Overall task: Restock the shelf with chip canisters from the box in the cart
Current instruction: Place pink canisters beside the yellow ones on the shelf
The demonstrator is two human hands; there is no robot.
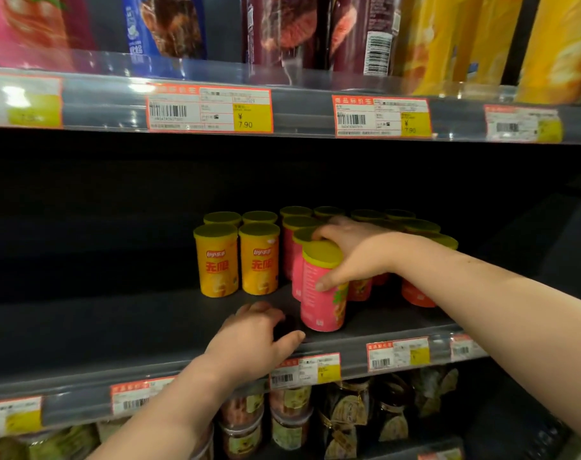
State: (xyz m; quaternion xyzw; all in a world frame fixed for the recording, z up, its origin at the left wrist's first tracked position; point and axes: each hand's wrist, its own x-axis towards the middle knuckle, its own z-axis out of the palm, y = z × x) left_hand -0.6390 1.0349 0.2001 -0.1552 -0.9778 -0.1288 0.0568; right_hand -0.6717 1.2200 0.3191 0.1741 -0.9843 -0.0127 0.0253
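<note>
A pink chip canister (322, 303) with a yellow-green lid stands at the front of the dark middle shelf (116, 333). My right hand (352, 254) grips it from above, thumb on its side and fingers over the lid. More pink canisters (294, 247) stand in a row behind it. Several yellow canisters (217, 260) stand to the left. Orange-red canisters (415, 293) sit to the right, partly hidden by my arm. My left hand (256, 340) rests on the shelf front just left of the held canister, fingers curled and holding nothing I can see.
The upper shelf (299, 111) carries tall chip tubes and price tags. Below the middle shelf's price rail (315, 370) sit jars and packaged snacks (289, 413). The left half of the middle shelf is bare dark board. No cart or box is in view.
</note>
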